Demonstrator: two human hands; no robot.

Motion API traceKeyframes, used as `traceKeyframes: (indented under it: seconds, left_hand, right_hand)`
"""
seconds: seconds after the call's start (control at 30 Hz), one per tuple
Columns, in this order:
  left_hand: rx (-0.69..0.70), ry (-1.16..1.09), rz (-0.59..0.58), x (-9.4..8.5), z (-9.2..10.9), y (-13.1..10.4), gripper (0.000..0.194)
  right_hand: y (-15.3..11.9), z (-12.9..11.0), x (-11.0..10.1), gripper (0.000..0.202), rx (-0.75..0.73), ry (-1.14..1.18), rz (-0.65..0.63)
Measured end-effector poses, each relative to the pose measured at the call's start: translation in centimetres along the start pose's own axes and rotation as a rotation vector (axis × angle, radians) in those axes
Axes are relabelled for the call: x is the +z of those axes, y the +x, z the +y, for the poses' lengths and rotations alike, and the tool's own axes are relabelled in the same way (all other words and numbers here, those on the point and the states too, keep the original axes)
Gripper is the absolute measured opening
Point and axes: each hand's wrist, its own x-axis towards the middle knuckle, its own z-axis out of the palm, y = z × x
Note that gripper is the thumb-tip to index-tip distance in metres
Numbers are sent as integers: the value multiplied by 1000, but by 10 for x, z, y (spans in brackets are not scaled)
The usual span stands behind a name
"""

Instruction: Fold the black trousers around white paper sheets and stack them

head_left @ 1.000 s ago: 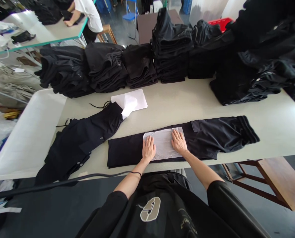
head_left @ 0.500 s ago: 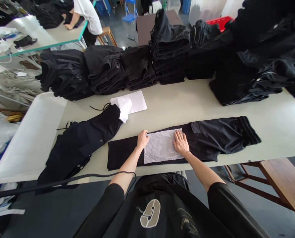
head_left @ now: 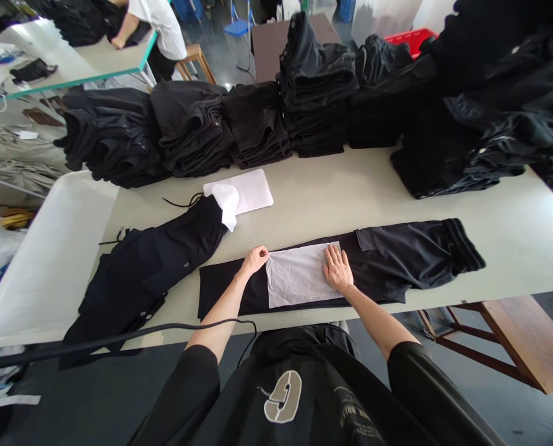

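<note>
A pale tabletop (head_left: 503, 204) spans the view; clock hours here are read from the thin sheet near its front edge, with the wearer at 6. Dark stacks of folded clothing (head_left: 257, 124) line the back from 10 o'clock round to 2. A white tray (head_left: 48, 248) sits at 9, at the far left end. Black trousers (head_left: 373, 266) lie flat and lengthwise, waistband at 3, hem at 9. A dark garment (head_left: 150, 260) slants at 9, nearer than the tray, its lower end over the front edge. The thin sheet (head_left: 297, 272), creased and translucent, lies on the trousers' leg. White paper (head_left: 252, 189) rests between 10 and 11. The right hand (head_left: 338, 269) presses its 3 o'clock end, grip spread flat. The left hand (head_left: 255, 259) is at its 10 o'clock corner, fingers curled; whether that grip pinches anything, I cannot tell.
</note>
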Motion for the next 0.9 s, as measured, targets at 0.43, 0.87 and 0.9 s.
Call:
traceKeyframes:
  seconds: [0.43,0.87,0.9]
  left_hand:
    - [284,358,287,58,34,-36,38]
    - [304,451,218,113,28,-58,63]
    - [261,451,241,103,17,-59,63]
  right_hand:
    - [7,-11,-8,68,-34,0,-11]
    - [-2,-41,5,61,-96,51,-45]
    - [-2,-33,2,61,-76,37,-44]
